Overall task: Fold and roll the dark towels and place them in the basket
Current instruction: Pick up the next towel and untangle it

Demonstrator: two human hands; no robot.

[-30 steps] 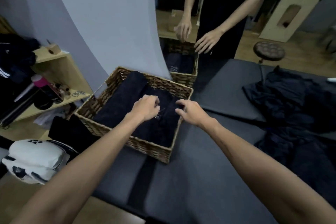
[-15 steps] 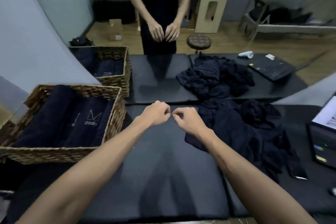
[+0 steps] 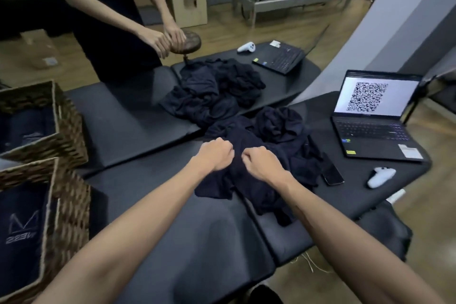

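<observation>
A crumpled pile of dark towels [image 3: 274, 131] lies on the black padded table [image 3: 153, 180] in front of me. My left hand [image 3: 216, 157] and my right hand [image 3: 261, 163] sit side by side at the pile's near edge, fingers curled down into a dark towel [image 3: 234, 180]. A second towel pile [image 3: 212, 91] lies further back. At the left stands a wicker basket [image 3: 69, 205] holding folded dark towels [image 3: 22, 224] with a pale logo. Behind it is another wicker basket [image 3: 69, 116].
An open laptop [image 3: 370, 131] showing a QR code, a phone [image 3: 332, 173] and a white controller [image 3: 381, 175] lie right of the pile. Another laptop [image 3: 278, 59] and controller [image 3: 246, 47] are at the back. A person [image 3: 111, 20] stands across the table, hands on a stool [image 3: 187, 43].
My view swung right, away from the baskets. Both hands left the near basket, crossed the bare table and now rest on the near towel pile. The standing person's hands moved onto the stool.
</observation>
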